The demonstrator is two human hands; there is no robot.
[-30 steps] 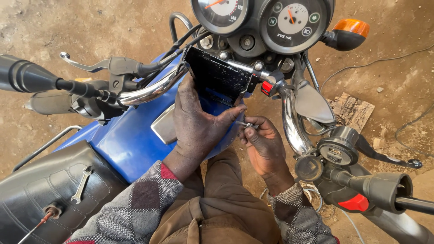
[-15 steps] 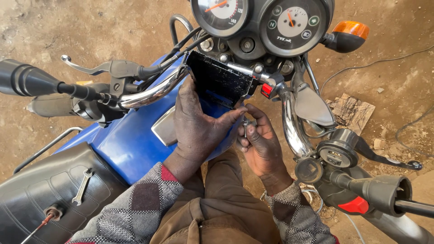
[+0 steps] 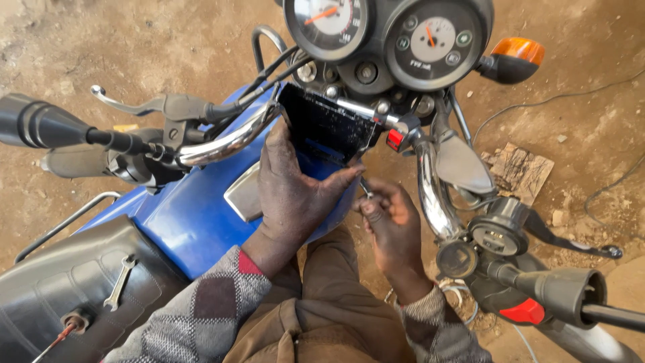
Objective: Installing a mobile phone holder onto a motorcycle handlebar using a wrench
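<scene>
Underfoot, the ground is bare packed dirt, brown and dusty, with small stones scattered about, a broken scrap of wood lying off to one side and a thin cable trailing across the soil. A blue motorcycle stands on it, seen from above the handlebars. Its fuel tank runs down to a black seat, where a small spanner and a screwdriver lie.

The left hand is spread flat, fingers together, pressed against the underside of a black plate that sits just below the twin dials; the thumb reaches out towards the other hand. The right hand is curled closed just beside it, pinching a slim metal tool whose tip points up at the plate's lower corner. How tightly it is pinched I cannot tell.

Crowding the work are the chrome handlebar and clutch lever on one side, and on the other the bar with a round switch housing and the grip. An orange indicator lamp sticks out beside the dials.
</scene>
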